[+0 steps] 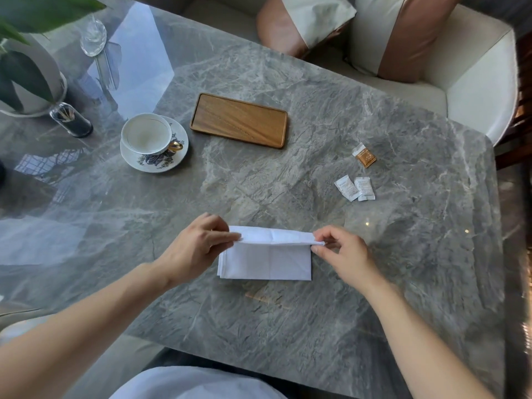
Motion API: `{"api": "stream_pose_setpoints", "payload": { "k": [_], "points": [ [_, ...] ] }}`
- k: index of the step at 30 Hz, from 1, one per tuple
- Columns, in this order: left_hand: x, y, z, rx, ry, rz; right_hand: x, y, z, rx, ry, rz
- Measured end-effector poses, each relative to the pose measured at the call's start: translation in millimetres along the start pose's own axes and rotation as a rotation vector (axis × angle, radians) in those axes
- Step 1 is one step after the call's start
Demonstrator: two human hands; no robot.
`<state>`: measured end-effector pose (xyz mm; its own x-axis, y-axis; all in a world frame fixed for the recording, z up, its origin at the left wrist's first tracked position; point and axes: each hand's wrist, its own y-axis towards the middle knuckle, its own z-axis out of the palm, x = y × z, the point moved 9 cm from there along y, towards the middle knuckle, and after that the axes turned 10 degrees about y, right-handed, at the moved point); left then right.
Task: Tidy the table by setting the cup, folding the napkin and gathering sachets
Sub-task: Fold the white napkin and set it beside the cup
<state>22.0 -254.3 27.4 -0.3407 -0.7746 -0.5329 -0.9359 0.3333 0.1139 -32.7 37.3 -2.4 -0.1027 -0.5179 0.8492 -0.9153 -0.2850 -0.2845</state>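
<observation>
A white napkin (267,259) lies partly folded on the grey marble table (288,326), near me. My left hand (195,249) pinches its far left corner and my right hand (342,251) pinches its far right corner, holding the far edge raised over the lower half. A white cup (145,133) with a gold handle stands upright on a flowered saucer (161,161) at the left. Two white sachets (355,188) lie side by side to the right, and a brown sachet (364,155) lies a little beyond them.
An empty wooden tray (239,120) lies beyond the napkin, right of the cup. A toothpick jar (70,119), a potted plant (26,79) and a wine glass (93,36) stand at the far left. A white sofa with cushions (403,38) borders the far edge.
</observation>
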Motion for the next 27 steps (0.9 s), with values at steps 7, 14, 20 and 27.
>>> {"api": "stream_pose_setpoints", "payload": {
  "k": [7, 14, 20, 27],
  "points": [
    [-13.6, -38.4, 27.0, 0.05, 0.009, 0.008, -14.3, -41.0, 28.8, 0.054, -0.174, -0.184],
    [-9.7, -51.2, 49.4, 0.094, 0.072, 0.001, -35.1, -51.2, 42.7, 0.018, -0.322, -0.198],
    [-8.8, -53.8, 61.6, 0.167, 0.218, 0.021, -27.1, -57.5, 47.3, -0.001, -0.532, -0.253],
    [-45.5, -18.4, 94.1, 0.146, 0.366, -0.034, 4.7, -38.7, 89.4, -0.104, -0.646, -0.204]
  ]
}}
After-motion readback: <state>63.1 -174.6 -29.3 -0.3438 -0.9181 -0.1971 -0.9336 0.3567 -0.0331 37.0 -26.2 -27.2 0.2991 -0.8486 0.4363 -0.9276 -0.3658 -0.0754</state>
